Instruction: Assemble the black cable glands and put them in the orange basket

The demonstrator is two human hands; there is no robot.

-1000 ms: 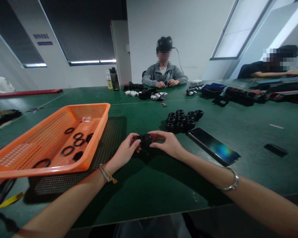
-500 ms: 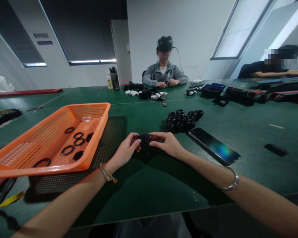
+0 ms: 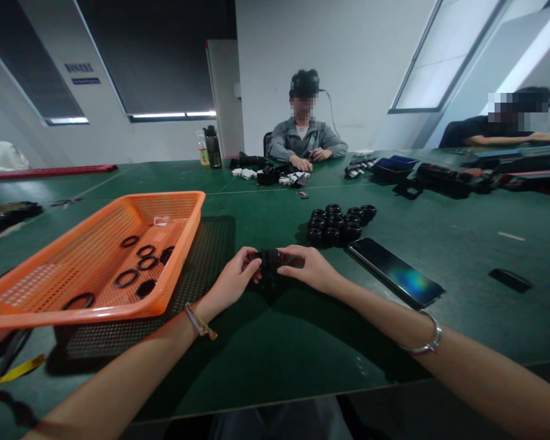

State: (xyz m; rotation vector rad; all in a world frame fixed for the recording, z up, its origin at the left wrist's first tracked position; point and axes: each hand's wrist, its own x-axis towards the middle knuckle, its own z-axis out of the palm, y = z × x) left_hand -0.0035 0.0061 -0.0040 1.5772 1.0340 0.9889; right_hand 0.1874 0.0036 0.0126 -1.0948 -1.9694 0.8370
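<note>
A black ribbed cylindrical part (image 3: pixel 270 261) is held above the green table, between my two hands. My left hand (image 3: pixel 239 272) is closed on its left end, thumb in front and fingers behind. From the other side, my right hand (image 3: pixel 310 267) pinches its right edge between thumb and fingertips. The part's exact kind is too dark and small to make out. Beyond my right hand stands a cluster of black ring-topped parts (image 3: pixel 333 221). A phone (image 3: pixel 396 272) lies on the table just right of them.
To the left sits an orange perforated basket (image 3: pixel 183 260) with several black rings (image 3: pixel 126 278) inside. A small black piece (image 3: pixel 510 280) lies far right. Across the green table (image 3: pixel 256 366), a person in a grey jacket (image 3: pixel 282 143) sits behind white and black parts (image 3: pixel 294 179); another person is at right.
My fingers have shifted slightly on the black part, and my right hand's grip looks a little wider. Across the table, the co-worker's hand has moved forward toward the white parts.
</note>
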